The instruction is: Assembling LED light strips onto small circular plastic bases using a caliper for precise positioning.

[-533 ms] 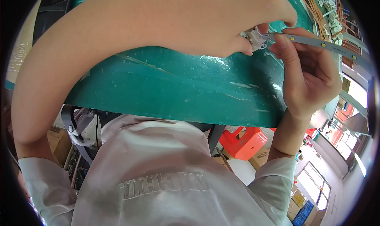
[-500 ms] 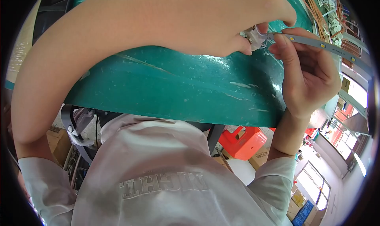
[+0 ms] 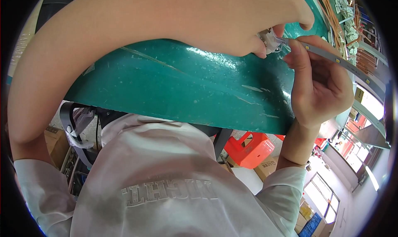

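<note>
My left arm reaches across the green table (image 3: 195, 85), and my left hand (image 3: 269, 13) pinches a small white plastic part (image 3: 271, 42) between thumb and finger. Thin pale wires show beside that part. Closed on a narrow grey LED strip (image 3: 352, 66) dotted with yellow chips, my right hand (image 3: 321, 85) grips it near its end between thumb and forefinger. The strip's end lies close against the white part; whether they are joined I cannot tell. From there the strip runs off to the right, past the right hand.
Many white parts (image 3: 350, 27) and copper-coloured strips (image 3: 326, 4) lie along the far right of the table. A red plastic stool (image 3: 253, 150) stands below its near edge, with cardboard boxes beside it. A metal frame (image 3: 74, 125) shows at lower left.
The whole view has shifted slightly. Both hands keep their hold on the white part and the LED strip, with little visible movement between them.
</note>
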Demonstrator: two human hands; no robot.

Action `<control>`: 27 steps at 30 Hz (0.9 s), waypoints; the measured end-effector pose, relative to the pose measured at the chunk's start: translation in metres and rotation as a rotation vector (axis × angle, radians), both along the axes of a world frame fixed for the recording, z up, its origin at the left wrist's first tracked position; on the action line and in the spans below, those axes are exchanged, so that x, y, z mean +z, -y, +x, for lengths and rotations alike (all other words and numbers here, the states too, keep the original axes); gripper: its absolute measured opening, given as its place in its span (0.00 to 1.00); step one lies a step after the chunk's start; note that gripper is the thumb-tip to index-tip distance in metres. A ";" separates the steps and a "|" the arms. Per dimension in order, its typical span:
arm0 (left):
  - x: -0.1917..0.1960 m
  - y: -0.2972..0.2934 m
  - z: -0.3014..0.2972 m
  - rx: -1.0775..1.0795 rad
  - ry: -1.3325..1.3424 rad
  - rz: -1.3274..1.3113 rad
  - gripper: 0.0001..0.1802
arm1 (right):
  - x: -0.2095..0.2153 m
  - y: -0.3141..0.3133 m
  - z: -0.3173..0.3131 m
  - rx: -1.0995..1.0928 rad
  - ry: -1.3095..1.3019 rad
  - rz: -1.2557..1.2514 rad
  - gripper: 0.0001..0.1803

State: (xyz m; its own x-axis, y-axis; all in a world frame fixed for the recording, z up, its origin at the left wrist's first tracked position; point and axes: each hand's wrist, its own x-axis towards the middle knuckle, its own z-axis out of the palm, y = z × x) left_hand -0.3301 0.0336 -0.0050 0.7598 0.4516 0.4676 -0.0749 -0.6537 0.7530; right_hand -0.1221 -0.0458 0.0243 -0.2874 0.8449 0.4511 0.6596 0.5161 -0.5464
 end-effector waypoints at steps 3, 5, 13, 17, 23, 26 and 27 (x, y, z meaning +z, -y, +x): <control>0.006 0.002 -0.010 0.038 0.001 0.078 0.12 | -0.001 0.000 0.000 0.004 0.066 0.033 0.08; 0.010 0.003 -0.014 0.039 -0.002 0.097 0.12 | -0.002 0.000 0.000 -0.011 0.063 0.032 0.08; 0.013 -0.004 -0.012 -0.015 -0.029 0.126 0.12 | -0.003 0.001 -0.001 -0.021 0.043 0.038 0.09; 0.011 -0.004 -0.010 0.003 -0.035 0.098 0.12 | 0.000 -0.001 0.000 -0.001 0.040 0.009 0.09; 0.007 -0.004 -0.007 0.029 -0.078 0.122 0.12 | 0.001 0.002 -0.002 -0.015 0.080 -0.013 0.07; 0.010 -0.003 -0.011 0.011 -0.038 0.069 0.12 | 0.000 0.001 -0.001 0.001 0.101 0.001 0.06; 0.007 -0.004 -0.007 -0.005 0.005 0.047 0.12 | 0.000 0.000 0.000 -0.016 0.111 -0.014 0.06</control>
State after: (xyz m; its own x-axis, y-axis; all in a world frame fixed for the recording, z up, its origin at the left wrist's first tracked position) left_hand -0.3370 0.0374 0.0020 0.7597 0.4251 0.4922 -0.0824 -0.6878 0.7212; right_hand -0.1225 -0.0463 0.0248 -0.3215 0.8557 0.4056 0.7243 0.4981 -0.4767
